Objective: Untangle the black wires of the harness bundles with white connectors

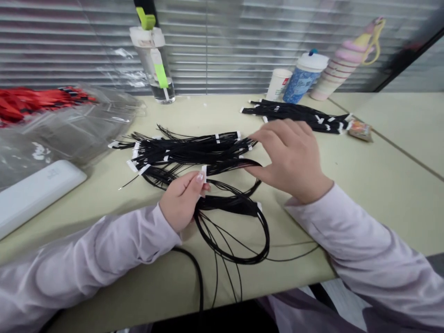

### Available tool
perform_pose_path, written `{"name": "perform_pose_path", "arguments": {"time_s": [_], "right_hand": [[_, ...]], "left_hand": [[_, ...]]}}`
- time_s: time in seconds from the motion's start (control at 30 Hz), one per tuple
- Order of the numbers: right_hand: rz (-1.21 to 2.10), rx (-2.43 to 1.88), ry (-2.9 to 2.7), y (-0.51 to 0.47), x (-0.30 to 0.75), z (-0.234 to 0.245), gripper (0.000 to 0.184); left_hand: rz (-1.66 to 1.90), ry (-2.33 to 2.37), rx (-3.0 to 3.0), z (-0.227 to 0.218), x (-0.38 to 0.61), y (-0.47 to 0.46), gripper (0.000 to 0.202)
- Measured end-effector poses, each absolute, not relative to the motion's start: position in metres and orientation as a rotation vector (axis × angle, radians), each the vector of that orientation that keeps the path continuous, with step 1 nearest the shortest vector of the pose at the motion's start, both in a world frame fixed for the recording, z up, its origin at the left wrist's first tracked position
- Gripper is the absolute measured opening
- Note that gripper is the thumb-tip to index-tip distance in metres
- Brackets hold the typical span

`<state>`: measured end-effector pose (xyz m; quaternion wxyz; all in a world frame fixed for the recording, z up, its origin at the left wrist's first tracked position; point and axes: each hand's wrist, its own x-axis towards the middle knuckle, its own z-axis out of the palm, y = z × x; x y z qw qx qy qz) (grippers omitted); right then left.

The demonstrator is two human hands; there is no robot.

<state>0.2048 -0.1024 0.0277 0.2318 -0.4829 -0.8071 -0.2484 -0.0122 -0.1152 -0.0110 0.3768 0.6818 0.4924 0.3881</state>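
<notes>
The left hand pinches a white tag on the loose black wires at mid-frame — the right hand, half open, grips nothing, fingers at their ends. Another bundle lies upper right on the pale table, window blinds behind.

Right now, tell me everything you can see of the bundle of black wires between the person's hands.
The bundle of thin black wires lies spread on a pale table, with many strands running side by side. White tags wrap around them at intervals. The wires look like smooth plastic-coated cable. Long strands curl into loose loops toward the near edge, and some hang over it. The left hand pinches one white tag, and the right hand touches the strands with its fingertips.
</notes>
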Motion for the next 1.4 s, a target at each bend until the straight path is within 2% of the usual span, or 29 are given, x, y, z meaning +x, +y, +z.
{"name": "perform_pose_path", "arguments": {"time_s": [0.17,0.33,0.43,0.5,0.67,0.9,0.97,1.13,1.2,1.27,1.4], "right_hand": [[0.046,-1.48,-2.424,-0.128,0.208,0.052,0.04],[0.993,-1.203,-2.525,-0.139,0.186,0.043,0.036],[1.255,-1.142,-2.361,-0.137,0.169,0.03,0.034],[1.304,-1.145,-2.323,-0.136,0.164,0.026,0.03],[1.125,-1.214,-2.346,-0.138,0.164,0.026,0.029],[1.463,-1.243,-2.131,-0.138,0.165,0.027,0.026],[1.382,-1.279,-2.163,-0.138,0.166,0.026,0.026],[0.942,-1.223,-2.378,-0.14,0.169,0.029,0.019],[1.054,-1.147,-2.39,-0.142,0.17,0.033,0.02],[1.314,-1.125,-2.291,-0.146,0.169,0.036,0.026],[1.68,-1.335,-1.904,-0.15,0.161,0.036,0.034]], "left_hand": [[1.051,1.354,1.396,-0.015,-0.009,-0.116,0.037],[1.047,1.366,1.395,-0.012,-0.006,-0.118,0.036],[1.057,1.369,1.499,-0.01,-0.007,-0.119,0.035],[1.054,1.361,1.534,-0.009,-0.007,-0.12,0.035],[1.063,1.35,1.641,-0.011,-0.008,-0.119,0.034],[1.077,1.369,1.683,-0.011,-0.009,-0.12,0.035],[1.086,1.365,1.73,-0.011,-0.01,-0.121,0.034],[1.119,1.381,1.776,-0.01,-0.01,-0.124,0.033],[1.135,1.399,1.788,-0.009,-0.01,-0.125,0.032],[1.178,1.423,1.823,-0.008,-0.01,-0.125,0.031],[1.226,1.473,1.824,-0.008,-0.01,-0.124,0.03]]}}
